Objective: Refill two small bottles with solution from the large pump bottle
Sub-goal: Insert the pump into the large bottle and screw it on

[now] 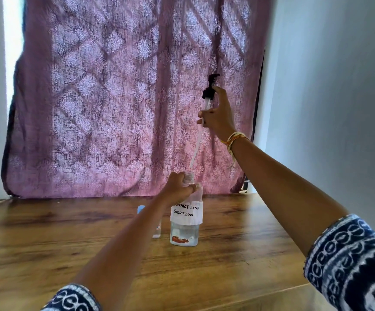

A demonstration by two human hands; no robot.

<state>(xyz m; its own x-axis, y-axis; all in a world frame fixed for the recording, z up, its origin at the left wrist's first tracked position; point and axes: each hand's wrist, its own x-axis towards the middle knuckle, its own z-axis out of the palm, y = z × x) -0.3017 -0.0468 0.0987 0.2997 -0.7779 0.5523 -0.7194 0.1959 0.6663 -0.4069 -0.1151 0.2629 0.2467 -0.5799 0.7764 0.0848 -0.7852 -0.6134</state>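
Patterned sleeves (348,263) frame the large bottle (185,221) on the table (47,243): left hand (177,187) clasps its neck, right hand (218,117) above pinches the pump (210,90), whose dip tube could drip; 1 small bottle (157,230) stands just left.

small bottle (157,231) behind forearm, label partly covered

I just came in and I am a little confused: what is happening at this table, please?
A person is opening the large bottle labelled contact lens solution. The left hand steadies its neck on the wooden table, while the right hand holds the black pump high, its tube almost out. A small bottle waits behind the left arm, mostly hidden.
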